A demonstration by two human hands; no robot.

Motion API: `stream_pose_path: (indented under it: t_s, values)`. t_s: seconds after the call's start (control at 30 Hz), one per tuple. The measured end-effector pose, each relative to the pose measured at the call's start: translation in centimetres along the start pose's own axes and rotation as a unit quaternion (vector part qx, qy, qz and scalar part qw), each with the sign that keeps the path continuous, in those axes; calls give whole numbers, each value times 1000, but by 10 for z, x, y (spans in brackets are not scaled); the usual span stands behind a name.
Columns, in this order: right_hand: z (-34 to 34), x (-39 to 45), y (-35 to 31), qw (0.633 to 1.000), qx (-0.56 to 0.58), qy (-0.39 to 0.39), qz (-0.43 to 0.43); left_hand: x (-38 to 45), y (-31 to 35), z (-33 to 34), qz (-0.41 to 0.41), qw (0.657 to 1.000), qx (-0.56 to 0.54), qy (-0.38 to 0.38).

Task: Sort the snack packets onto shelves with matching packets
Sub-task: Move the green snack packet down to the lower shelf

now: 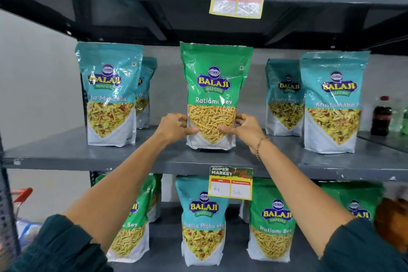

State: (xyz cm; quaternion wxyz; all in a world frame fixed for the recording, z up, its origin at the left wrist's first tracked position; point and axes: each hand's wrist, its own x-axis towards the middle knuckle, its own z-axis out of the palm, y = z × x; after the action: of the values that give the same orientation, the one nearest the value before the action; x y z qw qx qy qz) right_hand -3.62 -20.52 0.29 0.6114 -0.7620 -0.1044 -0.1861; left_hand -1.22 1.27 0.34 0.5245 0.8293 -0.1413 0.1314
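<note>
Green Ratlami Sev packet [212, 95]: upright on middle shelf [66, 152].
My left hand [176, 127]: grasping its left edge.
My right hand [245, 128]: grasping its right edge.

Shelving unit [66, 152]: dark grey metal, three tiers visible, perforated upright [5, 205] at left. Wall [33, 84]: plain pale grey behind. Price tags [230, 183] clipped to shelf edges. Lighting: even, diffuse, soft reflections on shelf surfaces.

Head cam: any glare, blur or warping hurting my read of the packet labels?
Head view: glare streaks cross the held green packet, name still legible; the teal packet at right is smeared; shelf edge bows from wide-angle distortion; lighting even.
</note>
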Motion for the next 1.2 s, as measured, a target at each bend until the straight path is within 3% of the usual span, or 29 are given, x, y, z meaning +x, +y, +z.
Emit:
stream_pose_path:
  t_s: [0.27,0.47,0.6,0.77,1.03,1.2]
  values:
    - [14,-84,-45,1000,13,-10,-10,-93,22,-45,7,999,-43,-14]
    - [46,-164,-35,999,24,-3,-41,-180,-14,-55,37,998,-31,44]
    - [73,-202,0,999,-11,-13,-44,-220,-57,-56,15,997,-44,57]
    - [107,-223,71,998,-39,-50,24,-246,-120,-44,-69,997,1,44]
    - [160,-222,169,981,-164,-66,82,-239,-206,-13,-146,983,115,3]
    - [180,-208,207,974,-191,-60,103,-222,-254,4,-204,975,93,-1]
